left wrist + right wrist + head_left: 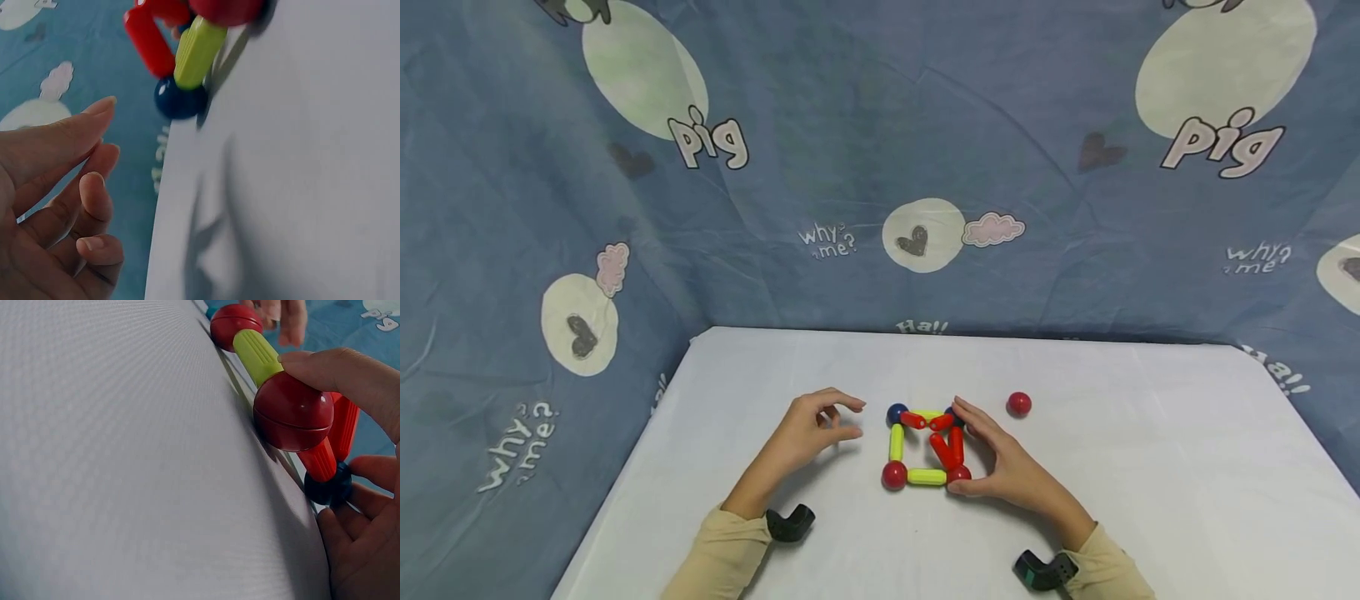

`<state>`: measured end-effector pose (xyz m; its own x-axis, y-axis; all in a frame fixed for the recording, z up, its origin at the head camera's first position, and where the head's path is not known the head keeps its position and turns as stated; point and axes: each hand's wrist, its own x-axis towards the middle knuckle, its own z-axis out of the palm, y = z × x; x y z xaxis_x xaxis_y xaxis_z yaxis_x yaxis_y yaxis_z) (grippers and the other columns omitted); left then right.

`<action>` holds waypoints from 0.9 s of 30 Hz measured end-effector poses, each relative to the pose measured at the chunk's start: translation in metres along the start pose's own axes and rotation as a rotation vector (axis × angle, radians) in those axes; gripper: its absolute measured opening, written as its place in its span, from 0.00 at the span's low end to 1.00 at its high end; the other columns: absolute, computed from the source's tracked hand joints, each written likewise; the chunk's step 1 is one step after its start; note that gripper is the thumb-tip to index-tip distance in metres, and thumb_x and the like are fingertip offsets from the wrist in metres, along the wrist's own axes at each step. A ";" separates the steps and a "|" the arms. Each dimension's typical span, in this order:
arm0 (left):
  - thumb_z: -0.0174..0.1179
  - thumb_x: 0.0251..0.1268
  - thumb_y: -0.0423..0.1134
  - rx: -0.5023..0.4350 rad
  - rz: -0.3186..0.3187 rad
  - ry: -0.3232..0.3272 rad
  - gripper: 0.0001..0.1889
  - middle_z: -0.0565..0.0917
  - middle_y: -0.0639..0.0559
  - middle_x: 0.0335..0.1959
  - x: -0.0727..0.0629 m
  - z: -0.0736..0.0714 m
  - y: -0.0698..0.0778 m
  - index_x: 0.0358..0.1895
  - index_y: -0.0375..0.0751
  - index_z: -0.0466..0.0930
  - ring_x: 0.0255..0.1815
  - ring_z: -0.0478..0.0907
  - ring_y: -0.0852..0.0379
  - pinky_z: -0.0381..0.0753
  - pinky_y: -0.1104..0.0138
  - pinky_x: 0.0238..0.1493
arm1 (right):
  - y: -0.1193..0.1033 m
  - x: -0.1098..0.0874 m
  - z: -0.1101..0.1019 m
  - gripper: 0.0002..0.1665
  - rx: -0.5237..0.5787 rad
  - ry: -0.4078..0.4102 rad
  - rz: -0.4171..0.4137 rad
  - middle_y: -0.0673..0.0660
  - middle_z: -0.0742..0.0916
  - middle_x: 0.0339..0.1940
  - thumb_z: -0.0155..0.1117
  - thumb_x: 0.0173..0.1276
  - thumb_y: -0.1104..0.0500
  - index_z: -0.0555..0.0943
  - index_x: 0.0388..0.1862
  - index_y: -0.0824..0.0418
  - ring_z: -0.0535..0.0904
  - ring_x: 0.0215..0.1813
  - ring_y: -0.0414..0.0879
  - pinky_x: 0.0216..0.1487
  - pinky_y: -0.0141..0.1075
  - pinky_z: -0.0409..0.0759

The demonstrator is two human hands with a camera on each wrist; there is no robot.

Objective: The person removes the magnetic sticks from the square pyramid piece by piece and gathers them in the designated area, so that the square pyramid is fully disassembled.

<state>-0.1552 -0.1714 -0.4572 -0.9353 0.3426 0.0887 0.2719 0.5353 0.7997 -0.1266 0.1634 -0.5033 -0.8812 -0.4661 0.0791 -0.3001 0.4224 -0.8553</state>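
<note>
A square frame of magnetic building rods and balls lies on the table. Yellow-green rods (927,477) form its near, left and far sides, and a red rod (957,446) its right side. Red balls (895,475) sit at the near corners, blue balls (897,414) at the far ones. More red rods (940,450) stick up from the corners. My right hand (1011,467) spans the right side, thumb on the near red ball (294,412) and fingers against the far blue ball (329,484). Left of the frame, my left hand (811,429) hovers with loosely bent fingers, holding nothing.
A loose red ball (1018,404) lies on the white table (820,550), behind and right of the frame. Blue printed cloth (760,275) hangs behind the table and along its left side. Both wrists wear black devices (791,523).
</note>
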 end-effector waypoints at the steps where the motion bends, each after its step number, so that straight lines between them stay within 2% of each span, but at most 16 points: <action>1: 0.75 0.59 0.35 0.000 0.006 -0.009 0.18 0.89 0.44 0.47 0.002 0.003 0.003 0.53 0.41 0.88 0.29 0.73 0.64 0.75 0.70 0.35 | 0.000 0.000 0.000 0.63 0.000 0.000 -0.003 0.55 0.63 0.85 0.85 0.53 0.47 0.61 0.83 0.54 0.60 0.84 0.56 0.78 0.35 0.65; 8: 0.75 0.61 0.36 -0.019 0.021 -0.062 0.17 0.86 0.44 0.39 0.018 0.022 0.023 0.54 0.45 0.88 0.31 0.74 0.59 0.75 0.70 0.35 | -0.003 0.000 -0.001 0.63 0.006 -0.005 0.007 0.55 0.63 0.85 0.85 0.53 0.47 0.60 0.83 0.54 0.58 0.85 0.55 0.78 0.39 0.64; 12: 0.75 0.61 0.37 -0.030 0.046 -0.096 0.19 0.87 0.44 0.43 0.027 0.032 0.029 0.56 0.42 0.87 0.30 0.73 0.60 0.74 0.71 0.32 | -0.002 0.000 0.000 0.63 0.001 -0.003 0.004 0.55 0.63 0.85 0.85 0.53 0.47 0.60 0.83 0.54 0.58 0.85 0.55 0.79 0.42 0.65; 17: 0.75 0.60 0.36 -0.012 0.042 -0.136 0.21 0.88 0.46 0.53 0.034 0.046 0.027 0.58 0.40 0.86 0.29 0.72 0.62 0.70 0.73 0.26 | 0.000 0.000 0.001 0.64 -0.003 -0.001 -0.007 0.55 0.62 0.85 0.85 0.53 0.47 0.60 0.83 0.54 0.58 0.85 0.55 0.79 0.43 0.65; 20: 0.74 0.61 0.36 -0.006 0.032 -0.142 0.20 0.89 0.48 0.52 0.035 0.050 0.025 0.57 0.42 0.87 0.30 0.72 0.62 0.72 0.73 0.28 | -0.001 0.000 0.000 0.64 -0.005 0.000 -0.011 0.55 0.63 0.85 0.85 0.52 0.46 0.60 0.83 0.54 0.58 0.85 0.55 0.79 0.40 0.65; 27: 0.72 0.63 0.35 -0.015 0.056 -0.116 0.14 0.89 0.50 0.47 0.035 0.056 0.021 0.52 0.44 0.89 0.29 0.75 0.62 0.76 0.73 0.31 | -0.001 -0.001 -0.001 0.64 -0.013 -0.005 -0.012 0.55 0.63 0.85 0.85 0.52 0.46 0.60 0.83 0.54 0.59 0.85 0.55 0.79 0.45 0.65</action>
<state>-0.1693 -0.1050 -0.4704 -0.8859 0.4594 0.0651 0.3192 0.5016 0.8040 -0.1263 0.1644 -0.5017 -0.8756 -0.4752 0.0863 -0.3152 0.4267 -0.8477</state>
